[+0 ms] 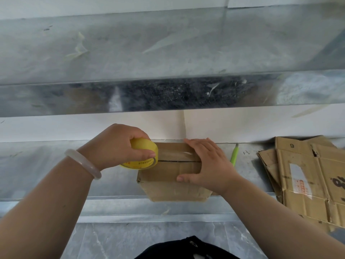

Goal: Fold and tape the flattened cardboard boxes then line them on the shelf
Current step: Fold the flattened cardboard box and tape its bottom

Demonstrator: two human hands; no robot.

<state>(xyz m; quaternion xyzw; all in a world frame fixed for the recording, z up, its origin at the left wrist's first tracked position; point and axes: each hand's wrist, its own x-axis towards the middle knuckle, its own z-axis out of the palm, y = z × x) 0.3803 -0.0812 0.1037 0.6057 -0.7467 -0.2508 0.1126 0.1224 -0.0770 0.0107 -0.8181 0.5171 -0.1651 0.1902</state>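
Observation:
A small folded cardboard box [168,176] stands on the metal shelf [46,165], its two top flaps meeting along a dark seam. My left hand [115,144] grips a yellow tape roll [143,156] at the left end of that seam. A strip of clear tape shines on the far flap between the roll and my right hand. My right hand [207,165] lies flat with straight fingers on the right part of the box top, pressing the flaps down. The box's front face hangs slightly over the shelf's front edge.
A stack of flattened cardboard boxes [308,180] lies on the shelf at the right. A green utility knife [234,156] rests between it and the box. An upper metal shelf [168,53] overhangs the work area. A white wall runs behind.

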